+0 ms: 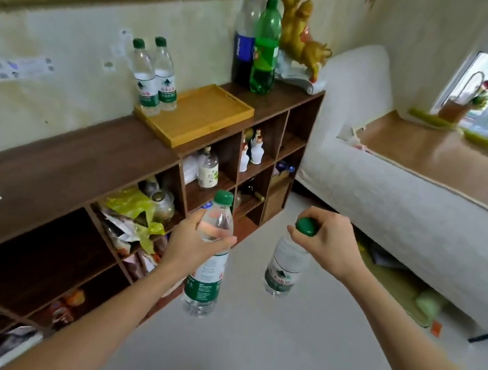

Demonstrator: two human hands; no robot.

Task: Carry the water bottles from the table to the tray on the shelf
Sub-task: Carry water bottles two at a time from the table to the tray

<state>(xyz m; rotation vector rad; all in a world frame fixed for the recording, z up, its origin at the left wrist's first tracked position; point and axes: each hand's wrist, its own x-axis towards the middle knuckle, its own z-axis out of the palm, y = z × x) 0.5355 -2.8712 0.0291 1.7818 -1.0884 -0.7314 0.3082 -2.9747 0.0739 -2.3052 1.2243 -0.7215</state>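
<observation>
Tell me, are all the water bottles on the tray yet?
Not yet. Two water bottles already stand at the tray's far corner. The left hand holds a third bottle, and the right hand grips a fourth bottle by its cap. Both must still reach the tray.

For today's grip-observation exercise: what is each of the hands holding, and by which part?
The left hand grips one water bottle round its upper body. The right hand holds a second water bottle by its green cap.
</observation>
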